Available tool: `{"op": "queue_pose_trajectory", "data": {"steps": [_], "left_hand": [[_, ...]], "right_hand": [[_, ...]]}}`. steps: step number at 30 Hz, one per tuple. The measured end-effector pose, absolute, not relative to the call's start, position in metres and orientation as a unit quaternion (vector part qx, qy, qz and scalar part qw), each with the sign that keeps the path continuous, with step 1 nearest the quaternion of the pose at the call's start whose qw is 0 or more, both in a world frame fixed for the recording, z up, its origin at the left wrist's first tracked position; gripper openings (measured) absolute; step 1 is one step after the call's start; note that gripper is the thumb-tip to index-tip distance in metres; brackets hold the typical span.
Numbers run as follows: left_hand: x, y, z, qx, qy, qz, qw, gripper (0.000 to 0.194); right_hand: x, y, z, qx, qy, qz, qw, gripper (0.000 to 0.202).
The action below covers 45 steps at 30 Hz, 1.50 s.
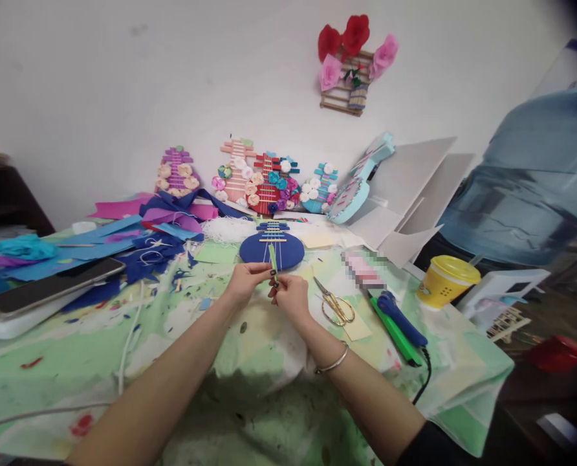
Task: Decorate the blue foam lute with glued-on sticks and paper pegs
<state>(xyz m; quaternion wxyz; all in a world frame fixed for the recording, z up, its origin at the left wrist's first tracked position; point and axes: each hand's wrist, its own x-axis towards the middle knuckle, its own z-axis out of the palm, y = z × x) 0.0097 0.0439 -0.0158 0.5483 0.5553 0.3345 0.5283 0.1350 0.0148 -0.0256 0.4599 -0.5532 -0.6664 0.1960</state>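
My left hand (250,279) and my right hand (291,294) meet in front of me, fingertips almost touching. Between them stands a narrow light-green strip (273,254), perhaps paper or felt, its lower part hidden by my fingers. Both hands are closed in a pinch on it. Just behind lies a dark blue, pipa-shaped craft piece (293,251) with white strings and pale crossbars along its neck. Gold-handled scissors (337,309) lie slightly open to the right of my right hand, partly over a pale yellow piece of paper (358,328).
At right are a blue-handled corded tool (402,318), a green cutter (395,333) and a yellow lidded cup (446,283). Coloured scraps (87,249) and a phone (58,285) crowd the left. Several decorated instrument crafts (269,184) lean against the wall. A white cable (132,336) crosses the tablecloth.
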Motion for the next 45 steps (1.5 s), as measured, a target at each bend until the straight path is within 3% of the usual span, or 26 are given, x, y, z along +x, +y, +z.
{"op": "queue_pose_trajectory", "data": {"steps": [5,17,24,27,32,35,37,45], "left_hand": [[0.009,0.042,-0.013,0.559,0.344,0.536,0.531,0.019],[0.01,0.035,-0.002,0.559,0.382,0.541,0.499,0.014],[0.011,0.039,-0.003,0.541,0.392,0.547,0.505,0.009],[0.011,0.04,-0.004,0.533,0.395,0.555,0.502,0.009],[0.009,0.041,-0.004,0.521,0.384,0.553,0.524,0.007],[0.008,0.041,-0.005,0.519,0.379,0.554,0.529,0.006],[0.009,0.041,-0.005,0.515,0.374,0.56,0.531,0.005],[0.009,0.045,-0.005,0.51,0.41,0.556,0.513,0.007]], "right_hand": [[0.133,0.011,-0.025,-0.52,-0.68,0.24,0.458,0.024],[0.132,0.002,-0.012,-0.577,-0.685,0.119,0.429,0.029],[0.132,0.001,-0.011,-0.572,-0.695,0.122,0.417,0.027],[0.132,0.004,-0.014,-0.539,-0.692,0.19,0.441,0.027],[0.133,0.008,-0.016,-0.472,-0.605,0.426,0.479,0.026],[0.134,0.01,-0.016,-0.462,-0.579,0.476,0.475,0.026],[0.136,0.008,-0.013,-0.484,-0.602,0.429,0.469,0.025],[0.202,-0.055,0.023,-0.649,-0.652,-0.016,0.392,0.029]]}}
